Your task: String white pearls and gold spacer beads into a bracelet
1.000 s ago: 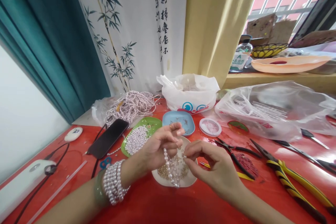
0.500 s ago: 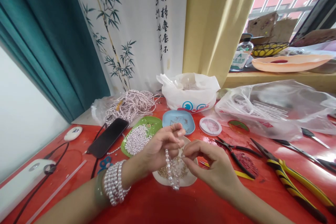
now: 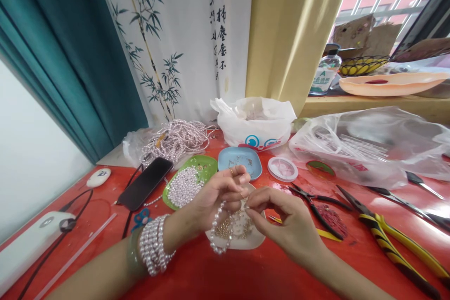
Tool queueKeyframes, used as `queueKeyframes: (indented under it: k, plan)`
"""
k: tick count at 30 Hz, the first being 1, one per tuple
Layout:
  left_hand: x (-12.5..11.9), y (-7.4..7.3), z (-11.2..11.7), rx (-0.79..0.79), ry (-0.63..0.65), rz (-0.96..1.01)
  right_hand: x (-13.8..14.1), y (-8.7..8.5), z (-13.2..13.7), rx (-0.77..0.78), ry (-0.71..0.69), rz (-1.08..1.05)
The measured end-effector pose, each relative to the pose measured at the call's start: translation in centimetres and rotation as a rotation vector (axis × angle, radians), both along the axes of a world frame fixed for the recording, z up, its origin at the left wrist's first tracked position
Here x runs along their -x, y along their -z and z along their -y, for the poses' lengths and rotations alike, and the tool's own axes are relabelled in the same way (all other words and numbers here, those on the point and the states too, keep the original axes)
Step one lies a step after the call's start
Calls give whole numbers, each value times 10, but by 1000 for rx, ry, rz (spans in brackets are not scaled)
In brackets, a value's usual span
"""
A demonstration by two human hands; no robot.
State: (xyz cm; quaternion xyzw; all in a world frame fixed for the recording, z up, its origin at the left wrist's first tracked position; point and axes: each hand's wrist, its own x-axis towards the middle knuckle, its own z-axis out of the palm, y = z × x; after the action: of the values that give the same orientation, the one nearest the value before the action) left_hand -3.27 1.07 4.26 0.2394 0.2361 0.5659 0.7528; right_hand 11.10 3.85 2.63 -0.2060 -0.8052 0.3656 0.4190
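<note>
A strand of shiny pale pink pearl beads (image 3: 213,236) hangs in a loop below my left hand (image 3: 223,192), whose fingers are curled round its upper end. My right hand (image 3: 286,218) is close beside it, thumb and forefinger pinched on a tiny pale piece at the strand's other end. Both hands are above a cream dish (image 3: 251,243) that holds small gold and clear beads. Several rows of pearl beads (image 3: 154,246) and a green bangle (image 3: 133,251) circle my left wrist. The fingertips partly hide the join between strand and hands.
Behind my hands are a green dish (image 3: 211,165) of pearl beads, a blue dish (image 3: 222,157) and a round clear case (image 3: 282,168). Pliers (image 3: 372,220) and cutters (image 3: 312,206) lie right. A phone (image 3: 146,185), bead strands (image 3: 179,138) and plastic bags (image 3: 256,126) are further back.
The hanging loop of pearl beads has swung left and opened wider, now showing more of the dish behind it. Both hands stay nearly in place.
</note>
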Motion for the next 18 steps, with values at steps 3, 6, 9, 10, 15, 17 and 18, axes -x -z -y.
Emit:
queueKeyframes:
  k: [3,6,9,10,15,17,18]
  plan:
    - [1,1,-1,-12,8,17,0,-1,0,-62,24,-24]
    - [2,3,-2,-34,33,24,1,-2,1,-181,53,-67]
    - [1,5,-1,-49,46,-15,0,-2,2,-296,94,-85]
    - [1,6,0,-47,43,-39,-1,-2,2,-328,111,-89]
    - [-3,3,4,-45,-21,-209,-2,-2,0,-438,181,-118]
    - [-4,2,5,-53,-53,-257,-2,-2,-2,-454,205,-129]
    - [-5,2,6,-61,-66,-271,-2,-2,-3,-453,215,-132]
